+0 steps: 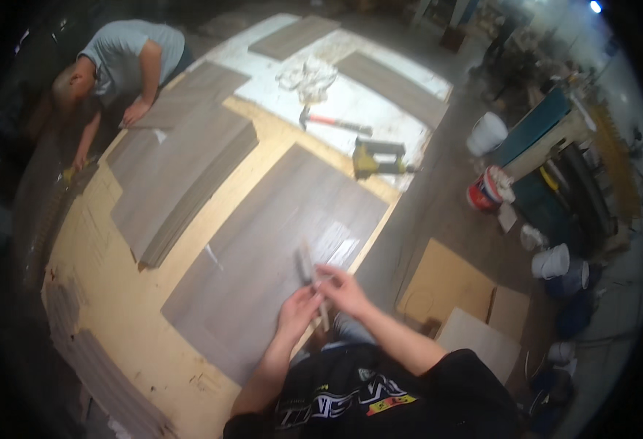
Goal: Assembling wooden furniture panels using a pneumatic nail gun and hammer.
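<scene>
A grey-brown wood-grain panel (263,241) lies flat on the workbench in front of me. Over its near right edge my two hands meet around a slim, light-and-dark strip (305,262), blurred and too small to name more closely. My left hand (298,313) closes on its lower part. Fingers of my right hand (342,290) pinch it from the other side. Just beyond the hands, a white printed sheet (333,244) rests on the panel. Another small white slip (212,256) sits near the panel's left edge.
A stack of panels (190,168) stands left of mine. Farther back are a nail gun (378,158), a hammer (336,121) and a white cloth (308,77). A co-worker (128,62) bends over the far left edge. Buckets (487,133) and cardboard (446,282) occupy the floor rightward.
</scene>
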Demonstrator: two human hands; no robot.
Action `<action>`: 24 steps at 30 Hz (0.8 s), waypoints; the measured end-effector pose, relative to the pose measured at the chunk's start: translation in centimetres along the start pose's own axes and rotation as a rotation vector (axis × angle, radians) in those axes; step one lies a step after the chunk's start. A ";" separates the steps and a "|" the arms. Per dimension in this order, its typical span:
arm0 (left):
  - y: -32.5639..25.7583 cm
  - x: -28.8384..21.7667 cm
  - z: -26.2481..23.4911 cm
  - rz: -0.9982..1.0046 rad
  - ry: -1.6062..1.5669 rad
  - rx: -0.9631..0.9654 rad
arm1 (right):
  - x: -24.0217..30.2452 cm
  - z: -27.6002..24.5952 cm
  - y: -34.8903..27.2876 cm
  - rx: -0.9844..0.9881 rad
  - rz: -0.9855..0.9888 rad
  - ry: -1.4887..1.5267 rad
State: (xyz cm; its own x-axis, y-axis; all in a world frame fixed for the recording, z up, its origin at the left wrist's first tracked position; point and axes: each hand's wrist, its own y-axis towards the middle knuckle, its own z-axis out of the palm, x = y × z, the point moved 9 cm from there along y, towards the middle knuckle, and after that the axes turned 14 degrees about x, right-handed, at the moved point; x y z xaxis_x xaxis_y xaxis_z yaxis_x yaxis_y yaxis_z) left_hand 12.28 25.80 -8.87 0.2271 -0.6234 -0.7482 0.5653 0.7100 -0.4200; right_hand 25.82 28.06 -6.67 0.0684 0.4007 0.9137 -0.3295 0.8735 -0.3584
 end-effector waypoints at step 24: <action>21.0 -15.1 -9.6 0.141 1.176 -0.514 | 5.7 -11.9 15.2 -0.196 -0.215 -0.882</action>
State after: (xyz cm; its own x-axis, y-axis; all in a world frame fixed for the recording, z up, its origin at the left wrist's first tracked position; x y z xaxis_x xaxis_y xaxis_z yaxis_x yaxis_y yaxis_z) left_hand 13.10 53.24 -11.29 -0.7197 -0.0582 -0.6918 0.1656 0.9533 -0.2526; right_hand 32.43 46.92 -9.24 -0.6576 -0.0601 0.7510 -0.2225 0.9679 -0.1173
